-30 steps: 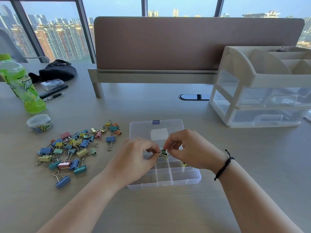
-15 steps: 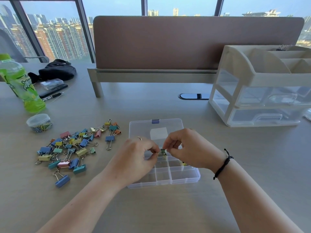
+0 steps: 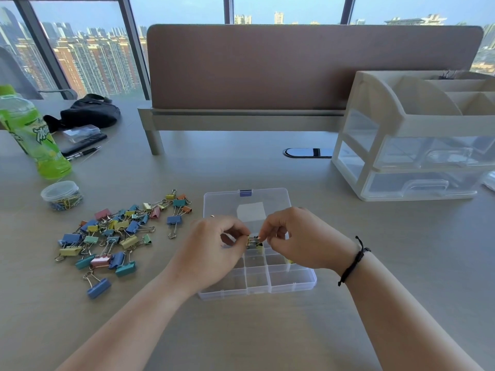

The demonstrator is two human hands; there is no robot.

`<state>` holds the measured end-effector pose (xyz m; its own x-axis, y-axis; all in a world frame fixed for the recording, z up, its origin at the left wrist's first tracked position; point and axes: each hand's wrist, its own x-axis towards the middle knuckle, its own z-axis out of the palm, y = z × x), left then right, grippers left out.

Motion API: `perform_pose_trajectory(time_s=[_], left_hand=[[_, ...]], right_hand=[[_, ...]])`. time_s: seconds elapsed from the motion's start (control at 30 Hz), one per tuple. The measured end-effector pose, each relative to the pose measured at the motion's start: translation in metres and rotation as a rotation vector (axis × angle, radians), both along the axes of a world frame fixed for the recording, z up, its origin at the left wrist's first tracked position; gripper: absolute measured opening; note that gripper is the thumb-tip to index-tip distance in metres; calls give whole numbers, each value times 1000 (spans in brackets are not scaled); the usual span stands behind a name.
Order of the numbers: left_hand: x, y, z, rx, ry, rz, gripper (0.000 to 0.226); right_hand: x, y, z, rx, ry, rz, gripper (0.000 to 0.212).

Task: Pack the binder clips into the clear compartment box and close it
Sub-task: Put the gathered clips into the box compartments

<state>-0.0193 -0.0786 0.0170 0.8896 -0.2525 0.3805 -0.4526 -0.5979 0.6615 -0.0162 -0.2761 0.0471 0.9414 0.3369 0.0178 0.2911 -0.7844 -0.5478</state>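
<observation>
Tall windows with a city skyline stand behind a brown divider panel (image 3: 308,65) at the far edge of the pale counter (image 3: 401,250). Near the counter's middle lies the clear compartment box (image 3: 281,282), its lid (image 3: 257,202) folded open flat toward the far edge, a blue latch (image 3: 245,193) at the lid's far rim. Both hands are over the box's far rows: the left hand (image 3: 211,247) and the right hand (image 3: 302,236) each pinch one small binder clip (image 3: 254,241) between thumb and fingers, the fingers of both curled round it, just above a compartment. A black cord bracelet (image 3: 353,261) circles the right wrist. Something yellow shows in a compartment under the right hand, too hidden to tell what. Compared with the frames of a second and half a second ago, the hands and the clip are in nearly the same spot over the box; no clear change shows beyond a slight shift of the view. Left of the box, toward the counter's left edge, the pile of binder clips (image 3: 115,236) in blue, yellow, teal, pink and orange lies spread as before, one blue clip (image 3: 98,288) apart at its near end. Farther left are a small round tub of paper clips (image 3: 61,195), a green bottle (image 3: 32,135), a pen (image 3: 83,152) and a black pouch (image 3: 89,111). At the right edge stands a white drawer organiser (image 3: 417,135).
</observation>
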Motion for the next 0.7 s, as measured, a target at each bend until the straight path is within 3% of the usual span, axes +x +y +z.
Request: perform_pose_trajectory(time_s=[0.3,0.7], left_hand=[[-1,2,3,-108,88,-23,16],[-3,2,-1,-5,-1,-33,20]], right_hand=[[1,1,-1,-30,25,30,24],[4,0,-7,-95,13,20,30]])
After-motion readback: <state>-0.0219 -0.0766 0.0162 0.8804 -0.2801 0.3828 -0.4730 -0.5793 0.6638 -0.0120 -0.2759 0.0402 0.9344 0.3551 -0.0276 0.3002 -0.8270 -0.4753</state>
